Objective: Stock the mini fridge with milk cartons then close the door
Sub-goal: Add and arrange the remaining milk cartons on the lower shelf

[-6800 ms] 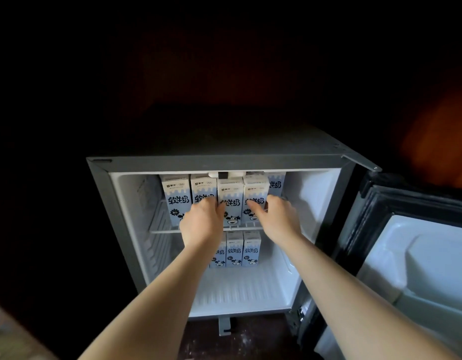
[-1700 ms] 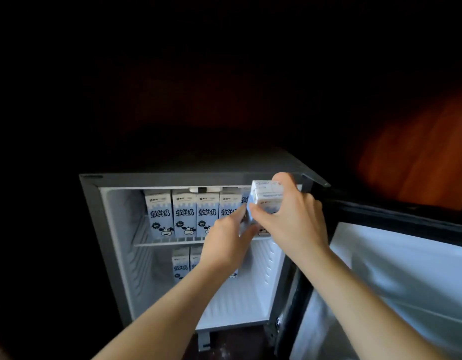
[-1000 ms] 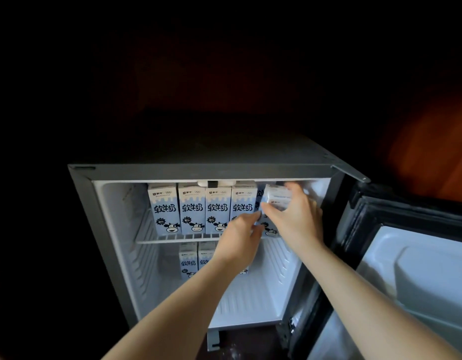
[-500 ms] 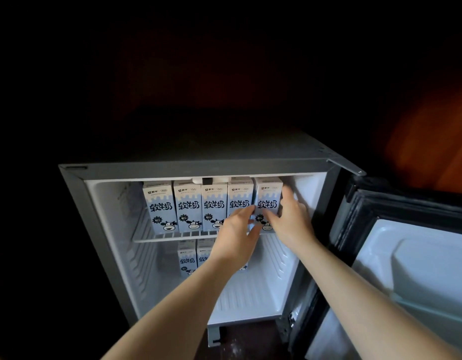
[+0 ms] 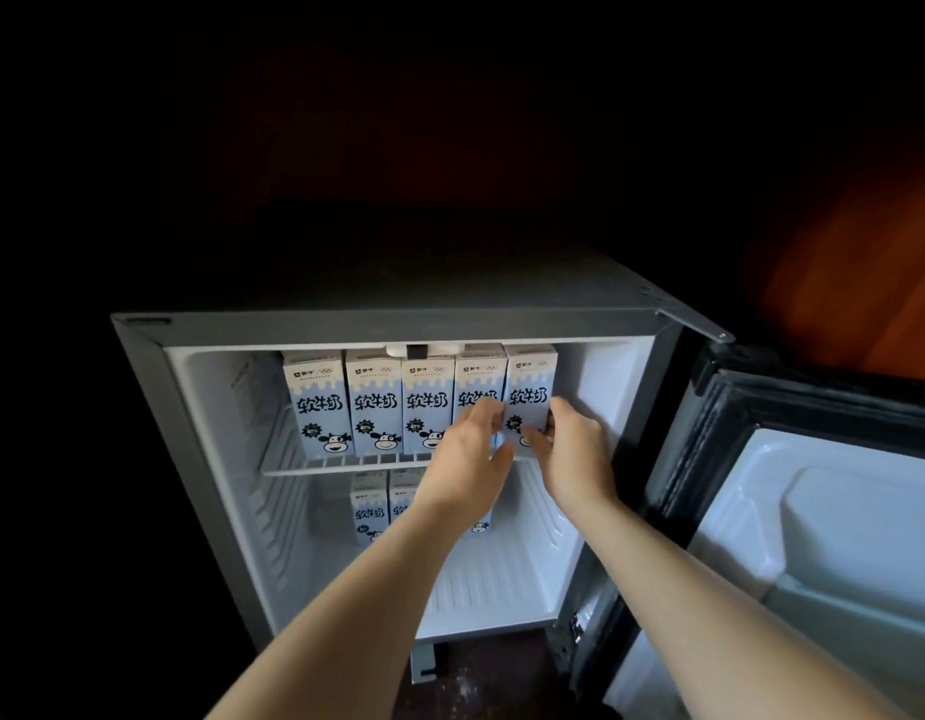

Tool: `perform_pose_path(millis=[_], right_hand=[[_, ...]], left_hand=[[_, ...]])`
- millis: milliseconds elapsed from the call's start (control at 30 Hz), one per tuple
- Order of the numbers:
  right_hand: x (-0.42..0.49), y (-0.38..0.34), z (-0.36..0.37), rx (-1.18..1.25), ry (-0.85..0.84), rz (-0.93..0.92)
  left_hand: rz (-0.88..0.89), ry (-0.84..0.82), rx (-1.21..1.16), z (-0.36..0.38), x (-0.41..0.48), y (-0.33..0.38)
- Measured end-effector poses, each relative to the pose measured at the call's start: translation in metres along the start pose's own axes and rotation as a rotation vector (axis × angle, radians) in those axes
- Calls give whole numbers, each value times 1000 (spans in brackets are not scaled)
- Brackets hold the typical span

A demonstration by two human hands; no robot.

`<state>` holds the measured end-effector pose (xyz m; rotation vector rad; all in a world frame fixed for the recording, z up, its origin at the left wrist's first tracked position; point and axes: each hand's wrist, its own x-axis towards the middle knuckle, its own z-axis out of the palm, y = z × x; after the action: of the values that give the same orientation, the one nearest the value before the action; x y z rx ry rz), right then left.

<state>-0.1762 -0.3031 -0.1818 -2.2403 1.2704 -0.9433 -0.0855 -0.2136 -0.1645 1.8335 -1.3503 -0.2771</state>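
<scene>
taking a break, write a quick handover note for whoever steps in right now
Left hand: open, fingertips resting on the front of the fourth carton.
Right hand: pinches the lower part of the rightmost carton, which stands upright on the upper shelf.
Things: five cartons stand in a row on the upper shelf. More cartons stand in the lower compartment, partly hidden by the left forearm. Door is wide open to the right.
Done: upper row holds five.
Left: let go, add any remaining cartons (none in view), close the door.

Cartons (image 5: pixel 377 402) on shelf (image 5: pixel 315 466) in fridge (image 5: pixel 211 459)
</scene>
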Motion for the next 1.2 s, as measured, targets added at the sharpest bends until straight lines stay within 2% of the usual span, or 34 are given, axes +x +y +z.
perform_pose_path(millis=[400,667,933,1100,1200], right_hand=[[4,-6,7,-198,18,83],[1,-8,-11,-80,-47,95],[-31,-32,-68,-242,-250,-77],[-66,-53,-115,-329,-250,-220],[-87,-53,-148,-357,-245,-243]], left_hand=[[89,-70,333,6,-1,2],[38,-119,288,-4,-7,4],[15,-353,307,-29,-24,16],[66,-412,326,-45,-41,55],[132,-468,380,-50,-55,83]])
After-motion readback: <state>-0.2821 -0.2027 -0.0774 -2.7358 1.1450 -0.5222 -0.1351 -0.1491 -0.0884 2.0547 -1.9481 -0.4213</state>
